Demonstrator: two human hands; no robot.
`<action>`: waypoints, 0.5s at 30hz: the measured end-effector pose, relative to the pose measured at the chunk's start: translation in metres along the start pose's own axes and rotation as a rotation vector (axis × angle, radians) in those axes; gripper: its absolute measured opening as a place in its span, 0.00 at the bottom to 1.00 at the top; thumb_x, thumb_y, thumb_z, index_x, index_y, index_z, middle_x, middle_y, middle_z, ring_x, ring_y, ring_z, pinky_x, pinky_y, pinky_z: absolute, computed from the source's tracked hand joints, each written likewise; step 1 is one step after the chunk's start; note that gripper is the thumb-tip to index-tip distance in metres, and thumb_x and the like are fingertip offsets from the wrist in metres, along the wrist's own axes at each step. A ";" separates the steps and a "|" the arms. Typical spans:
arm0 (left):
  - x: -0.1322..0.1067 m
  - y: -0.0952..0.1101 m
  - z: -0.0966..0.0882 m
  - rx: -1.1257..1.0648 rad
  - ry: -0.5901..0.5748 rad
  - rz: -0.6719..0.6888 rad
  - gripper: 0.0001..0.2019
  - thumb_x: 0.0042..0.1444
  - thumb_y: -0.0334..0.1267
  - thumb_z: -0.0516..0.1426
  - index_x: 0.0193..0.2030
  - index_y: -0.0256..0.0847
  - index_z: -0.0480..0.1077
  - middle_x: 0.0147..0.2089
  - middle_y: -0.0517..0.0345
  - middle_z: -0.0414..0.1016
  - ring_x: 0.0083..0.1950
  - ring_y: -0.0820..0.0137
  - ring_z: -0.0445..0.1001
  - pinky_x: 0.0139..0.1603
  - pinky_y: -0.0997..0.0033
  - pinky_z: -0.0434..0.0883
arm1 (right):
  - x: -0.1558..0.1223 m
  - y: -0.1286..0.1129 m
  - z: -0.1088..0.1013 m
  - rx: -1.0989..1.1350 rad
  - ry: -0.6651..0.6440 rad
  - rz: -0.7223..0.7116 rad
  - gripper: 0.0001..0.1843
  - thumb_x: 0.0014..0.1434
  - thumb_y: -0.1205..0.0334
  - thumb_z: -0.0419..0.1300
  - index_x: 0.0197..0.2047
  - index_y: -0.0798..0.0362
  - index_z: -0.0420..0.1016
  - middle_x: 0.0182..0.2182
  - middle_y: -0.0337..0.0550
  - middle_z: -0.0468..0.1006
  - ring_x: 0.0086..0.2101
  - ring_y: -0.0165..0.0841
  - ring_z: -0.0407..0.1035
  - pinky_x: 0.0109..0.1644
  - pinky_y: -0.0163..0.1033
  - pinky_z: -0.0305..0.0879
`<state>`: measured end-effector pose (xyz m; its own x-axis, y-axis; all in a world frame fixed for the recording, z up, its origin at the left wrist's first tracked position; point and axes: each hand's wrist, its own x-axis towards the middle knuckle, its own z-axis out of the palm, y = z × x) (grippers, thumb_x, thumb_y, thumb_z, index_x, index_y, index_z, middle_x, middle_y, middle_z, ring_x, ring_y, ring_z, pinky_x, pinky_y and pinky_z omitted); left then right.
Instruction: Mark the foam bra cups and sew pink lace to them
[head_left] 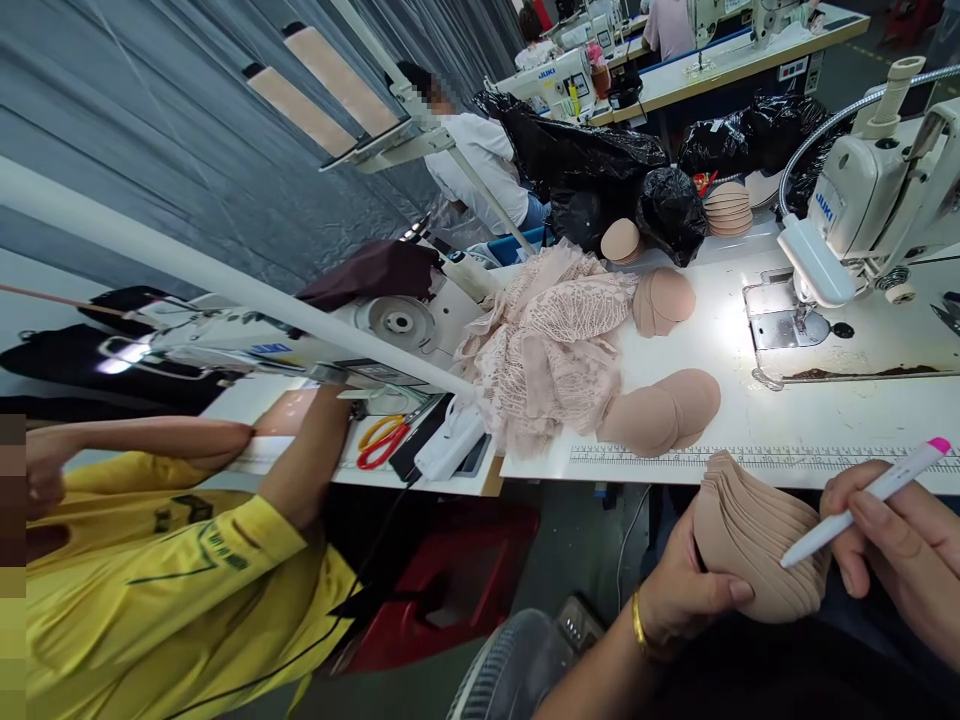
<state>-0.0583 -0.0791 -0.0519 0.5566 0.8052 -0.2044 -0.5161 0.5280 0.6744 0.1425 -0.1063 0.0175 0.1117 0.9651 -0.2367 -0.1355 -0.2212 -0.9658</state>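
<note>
At the white table (840,420), the left hand (679,590) clasps a fanned pad stack (750,560); the right hand (904,525) pinches a pen (896,480) over it. We discern no marks there; loose pads (694,405) lie untouched.

Blue JUKI lettering (825,208), on sewing machines (862,185) (three)

Sewing workshop, JUKI machines (855,195), lace fabric (559,335)

- The left hand (681,592) is gripping a fanned stack of beige, rounded pads (750,555).
- The right hand (904,535) is holding a white, pink-ended pen (892,482) over them.
- Crumpled pale-pink lace (555,340) is lying on the white tabletop (795,418).
</note>
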 end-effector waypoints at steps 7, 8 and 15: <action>-0.004 0.002 0.007 -0.006 0.090 -0.005 0.42 0.39 0.41 0.77 0.64 0.37 0.75 0.53 0.45 0.83 0.63 0.39 0.78 0.63 0.46 0.73 | -0.004 0.005 0.000 0.047 0.017 -0.005 0.17 0.73 0.40 0.59 0.41 0.43 0.78 0.22 0.37 0.70 0.28 0.38 0.62 0.38 0.45 0.58; -0.004 0.002 0.008 -0.011 0.085 -0.003 0.42 0.39 0.40 0.77 0.63 0.37 0.75 0.53 0.46 0.84 0.63 0.39 0.78 0.63 0.47 0.72 | -0.005 0.005 0.001 0.024 0.010 -0.009 0.17 0.73 0.40 0.60 0.42 0.43 0.78 0.22 0.37 0.70 0.28 0.37 0.62 0.39 0.45 0.58; 0.000 -0.001 0.002 -0.025 0.025 0.026 0.41 0.41 0.38 0.76 0.65 0.38 0.73 0.56 0.44 0.83 0.63 0.42 0.79 0.67 0.44 0.71 | -0.006 0.012 -0.005 0.018 -0.056 -0.031 0.17 0.76 0.44 0.55 0.43 0.44 0.77 0.23 0.37 0.72 0.27 0.37 0.64 0.36 0.43 0.62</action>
<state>-0.0563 -0.0805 -0.0511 0.5263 0.8251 -0.2053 -0.5463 0.5131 0.6620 0.1456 -0.1153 0.0066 0.0614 0.9779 -0.1999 -0.1509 -0.1888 -0.9703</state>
